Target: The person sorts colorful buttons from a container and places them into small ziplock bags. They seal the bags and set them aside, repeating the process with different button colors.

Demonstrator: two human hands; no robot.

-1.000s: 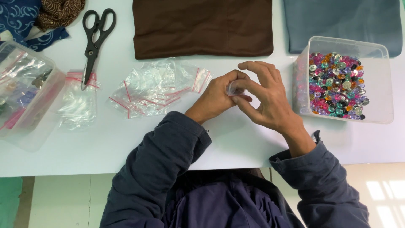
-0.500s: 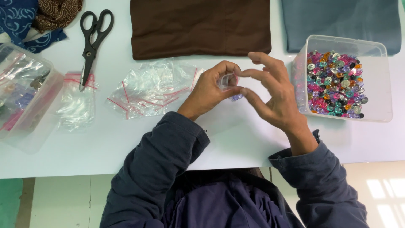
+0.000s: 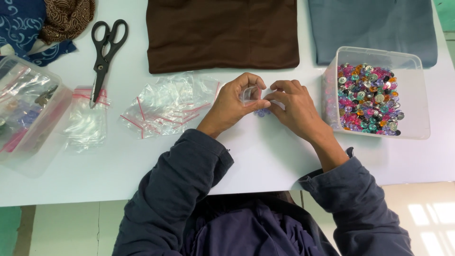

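Small clear bag (image 3: 250,95), pinched in the grip of both the left hand (image 3: 232,105) and right hand (image 3: 294,109), holds a few purple beads. Many empty bags (image 3: 168,106) lie left; the bead tub (image 3: 374,97) at right is full.

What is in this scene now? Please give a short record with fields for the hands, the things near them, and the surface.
left hand: pinches a small clear bag
right hand: touches the same bag
under bag: purple pieces
right side: clear tub of coloured beads
left side: pile of clear zip bags, black scissors
far edge: brown cloth, grey cloth
surface: white table
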